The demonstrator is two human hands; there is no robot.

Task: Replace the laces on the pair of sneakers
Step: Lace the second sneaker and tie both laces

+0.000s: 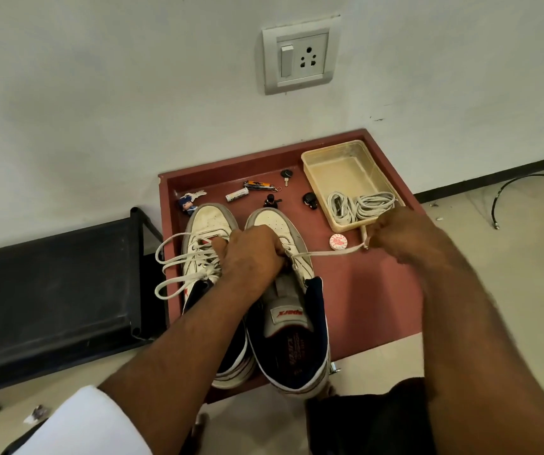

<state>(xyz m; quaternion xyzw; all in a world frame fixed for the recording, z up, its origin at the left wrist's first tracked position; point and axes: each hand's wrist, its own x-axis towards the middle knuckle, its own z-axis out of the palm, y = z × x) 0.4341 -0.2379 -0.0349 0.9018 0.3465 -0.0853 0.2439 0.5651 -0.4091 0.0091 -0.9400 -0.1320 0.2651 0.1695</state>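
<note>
Two white sneakers stand side by side on a red tray (379, 290), toes toward the wall. The left sneaker (205, 231) is laced, with big loose loops of white lace (172, 257) hanging off its left side. My left hand (254, 254) grips the right sneaker (296, 323) at its eyelets. My right hand (402, 234) pinches the end of a white lace (329, 253) that runs taut from those eyelets out to the right. The right sneaker's tongue lies open.
A clear plastic box (339, 165) at the tray's back right holds coiled white laces (359, 206). Small items lie behind the shoes: a battery (237, 194), a key (286, 175), figurines, a round tin (339, 242). A black bench (50, 290) stands left, a wall socket (300, 57) above.
</note>
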